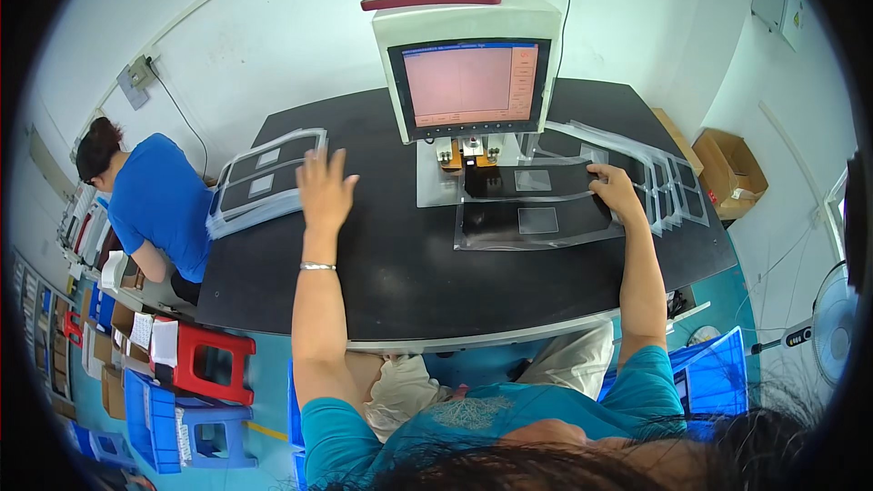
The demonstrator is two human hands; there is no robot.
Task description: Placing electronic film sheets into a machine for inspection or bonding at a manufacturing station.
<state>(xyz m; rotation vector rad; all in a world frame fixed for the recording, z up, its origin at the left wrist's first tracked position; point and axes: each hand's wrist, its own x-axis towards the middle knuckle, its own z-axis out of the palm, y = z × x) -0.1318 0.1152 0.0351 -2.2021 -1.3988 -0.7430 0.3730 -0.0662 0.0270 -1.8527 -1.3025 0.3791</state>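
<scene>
At far left a co-worker in a blue shirt (159, 205) bends over a side bench, with a red stool (211, 362) and blue stools (195, 432) on the floor nearby. On the black table (382, 273), a stack of dark film sheets (264, 182) lies at the left. The left hand (323, 186) hovers just beside that stack, fingers spread and released, grasping nothing (a metal bracelet sits on the wrist). At centre, far side, stands a white press machine with a screen (470, 82). Below it lies a clear-sleeved dark sheet (532, 205), its far end under the machine head. The right hand (617, 189) grips this sheet's right edge. Further right, more sheets (659, 177) are fanned out.
</scene>
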